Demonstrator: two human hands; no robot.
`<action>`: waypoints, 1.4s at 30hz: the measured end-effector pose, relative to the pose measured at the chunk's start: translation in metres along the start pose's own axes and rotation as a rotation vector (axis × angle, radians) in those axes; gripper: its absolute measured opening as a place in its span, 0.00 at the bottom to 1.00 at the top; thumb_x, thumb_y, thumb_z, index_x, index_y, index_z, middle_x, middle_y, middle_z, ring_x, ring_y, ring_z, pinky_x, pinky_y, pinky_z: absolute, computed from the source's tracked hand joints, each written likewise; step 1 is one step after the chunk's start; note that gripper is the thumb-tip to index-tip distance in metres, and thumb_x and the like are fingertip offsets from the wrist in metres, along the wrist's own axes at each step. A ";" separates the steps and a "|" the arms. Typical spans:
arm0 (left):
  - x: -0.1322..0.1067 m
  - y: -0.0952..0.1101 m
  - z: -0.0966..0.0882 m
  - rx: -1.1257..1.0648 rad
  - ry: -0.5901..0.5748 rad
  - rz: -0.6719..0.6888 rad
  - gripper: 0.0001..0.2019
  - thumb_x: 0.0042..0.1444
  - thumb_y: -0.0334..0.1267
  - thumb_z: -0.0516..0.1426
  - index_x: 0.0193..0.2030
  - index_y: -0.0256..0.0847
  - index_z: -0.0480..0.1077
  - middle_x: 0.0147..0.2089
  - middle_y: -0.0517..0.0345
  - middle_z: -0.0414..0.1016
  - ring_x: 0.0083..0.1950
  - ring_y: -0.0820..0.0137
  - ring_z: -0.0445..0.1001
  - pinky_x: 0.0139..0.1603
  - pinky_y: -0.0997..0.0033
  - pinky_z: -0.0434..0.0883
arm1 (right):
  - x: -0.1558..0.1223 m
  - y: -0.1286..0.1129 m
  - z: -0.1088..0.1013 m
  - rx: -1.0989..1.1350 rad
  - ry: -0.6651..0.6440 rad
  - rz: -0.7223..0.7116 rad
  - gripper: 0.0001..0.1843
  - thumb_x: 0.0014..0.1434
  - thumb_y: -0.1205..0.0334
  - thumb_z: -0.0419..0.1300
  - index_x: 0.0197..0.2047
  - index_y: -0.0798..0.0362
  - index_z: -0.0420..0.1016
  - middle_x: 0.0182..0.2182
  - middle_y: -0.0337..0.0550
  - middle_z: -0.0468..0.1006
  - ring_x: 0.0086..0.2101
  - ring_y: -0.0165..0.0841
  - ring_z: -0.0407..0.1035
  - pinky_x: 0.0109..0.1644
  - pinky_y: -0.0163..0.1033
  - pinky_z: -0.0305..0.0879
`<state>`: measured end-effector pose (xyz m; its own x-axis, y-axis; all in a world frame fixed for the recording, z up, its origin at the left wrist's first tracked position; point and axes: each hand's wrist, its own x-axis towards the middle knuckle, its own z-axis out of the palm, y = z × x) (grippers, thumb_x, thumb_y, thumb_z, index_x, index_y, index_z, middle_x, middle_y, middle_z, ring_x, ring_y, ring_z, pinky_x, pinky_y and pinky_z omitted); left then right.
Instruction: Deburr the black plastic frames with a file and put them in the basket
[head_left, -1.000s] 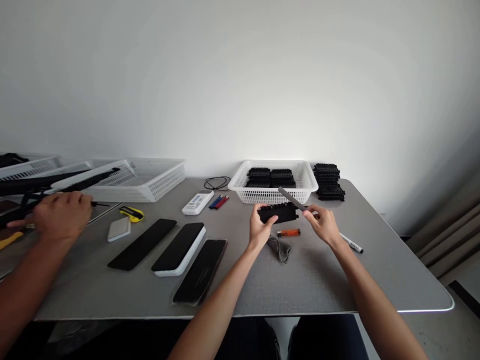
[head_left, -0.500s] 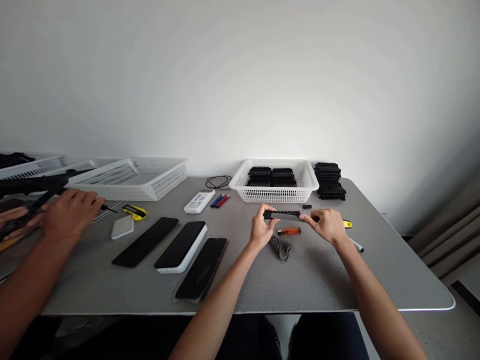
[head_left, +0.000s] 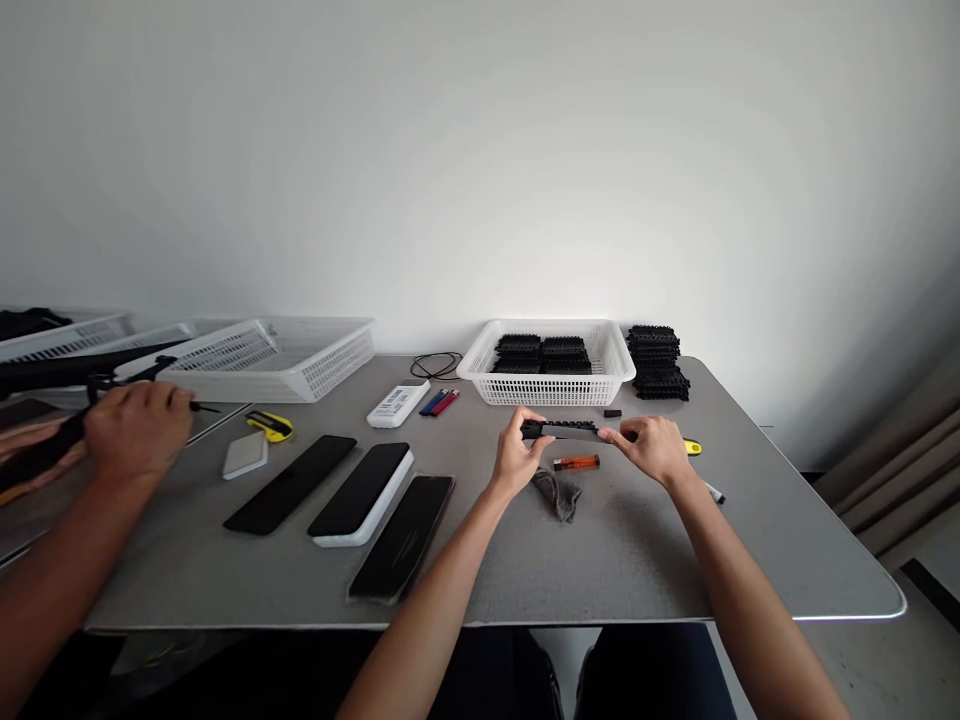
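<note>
My left hand (head_left: 514, 455) pinches one end of a small black toothed plastic part (head_left: 534, 429), held above the table. In my right hand (head_left: 649, 447) is a utility knife; its thin grey blade (head_left: 574, 433) lies along the part's near side, and a yellow handle end (head_left: 692, 447) shows beyond the hand. My fingers hide most of the handle. Beneath the hands are an orange lighter (head_left: 577, 462) and a crumpled dark grey cloth (head_left: 559, 494). A small black piece (head_left: 613, 413) lies behind the part, and a marker (head_left: 715, 492) is partly hidden by my right forearm.
A white basket (head_left: 553, 390) holds stacked black parts, with more stacks (head_left: 658, 362) to its right. Phone-like slabs (head_left: 360, 492), a white box (head_left: 398, 403), two lighters (head_left: 439, 402) and a yellow cutter (head_left: 270, 425) lie leftward. A co-worker's hand (head_left: 139, 428) handles a black object.
My hands have barely moved; the blade stays against the black part. At the left, the co-worker's hand and the black object have shifted slightly.
</note>
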<state>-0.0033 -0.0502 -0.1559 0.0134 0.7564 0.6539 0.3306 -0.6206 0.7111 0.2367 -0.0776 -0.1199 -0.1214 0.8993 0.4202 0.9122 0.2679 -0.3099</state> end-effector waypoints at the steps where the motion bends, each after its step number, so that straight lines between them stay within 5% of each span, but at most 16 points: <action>1: 0.000 0.000 0.000 0.001 -0.001 -0.007 0.11 0.50 0.34 0.62 0.38 0.43 0.65 0.36 0.57 0.74 0.39 0.66 0.74 0.42 0.65 0.70 | 0.000 0.000 0.000 -0.004 0.001 0.004 0.39 0.59 0.26 0.43 0.16 0.50 0.69 0.17 0.46 0.71 0.21 0.34 0.64 0.28 0.38 0.44; 36: 0.000 -0.001 -0.001 -0.102 -0.029 -0.090 0.12 0.48 0.36 0.63 0.38 0.43 0.65 0.36 0.58 0.71 0.39 0.66 0.71 0.43 0.67 0.66 | 0.001 0.019 -0.014 0.087 -0.115 0.024 0.36 0.59 0.29 0.46 0.15 0.51 0.54 0.14 0.37 0.57 0.20 0.29 0.47 0.27 0.38 0.41; 42: 0.000 0.001 0.001 -0.092 0.009 -0.100 0.13 0.48 0.36 0.64 0.38 0.43 0.66 0.36 0.58 0.72 0.38 0.66 0.71 0.42 0.68 0.65 | 0.002 0.019 -0.015 0.441 -0.054 0.103 0.35 0.59 0.30 0.48 0.16 0.51 0.50 0.15 0.34 0.51 0.21 0.26 0.44 0.26 0.37 0.40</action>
<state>-0.0022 -0.0507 -0.1552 -0.0235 0.8137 0.5808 0.2418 -0.5591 0.7931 0.2602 -0.0759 -0.1120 -0.0695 0.9426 0.3267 0.6684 0.2871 -0.6861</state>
